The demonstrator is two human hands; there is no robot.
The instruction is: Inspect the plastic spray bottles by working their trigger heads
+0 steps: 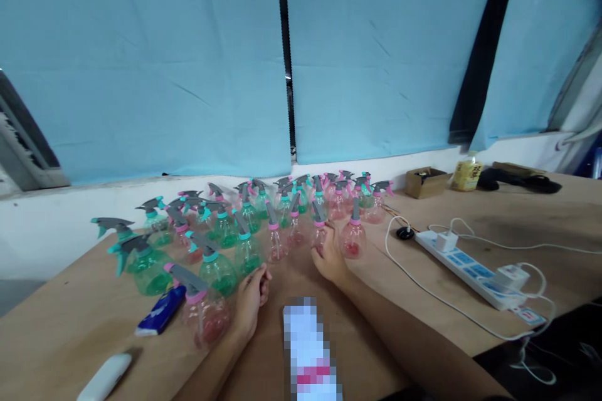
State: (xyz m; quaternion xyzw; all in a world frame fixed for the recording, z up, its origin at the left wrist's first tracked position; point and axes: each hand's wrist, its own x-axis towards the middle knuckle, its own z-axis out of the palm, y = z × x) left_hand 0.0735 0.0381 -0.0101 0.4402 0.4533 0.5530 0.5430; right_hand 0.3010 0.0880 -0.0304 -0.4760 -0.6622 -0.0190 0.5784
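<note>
Several small spray bottles, green ones (149, 266) and pink ones (352, 235) with grey triggers, stand crowded on a wooden table (79, 326). My right hand (329, 258) reaches among them and touches a pink bottle (320, 232); whether it grips it is unclear. My left hand (251, 301) rests on the table with fingers curled, holding nothing, beside a pink bottle (205, 313) lying at the near left.
A white power strip (475, 272) with plugs and cables lies on the right. A cardboard box (426, 182), a yellow bottle (466, 174) and a dark object (517, 178) sit at the back right. A blue packet (160, 312) and a white object (106, 376) lie near left.
</note>
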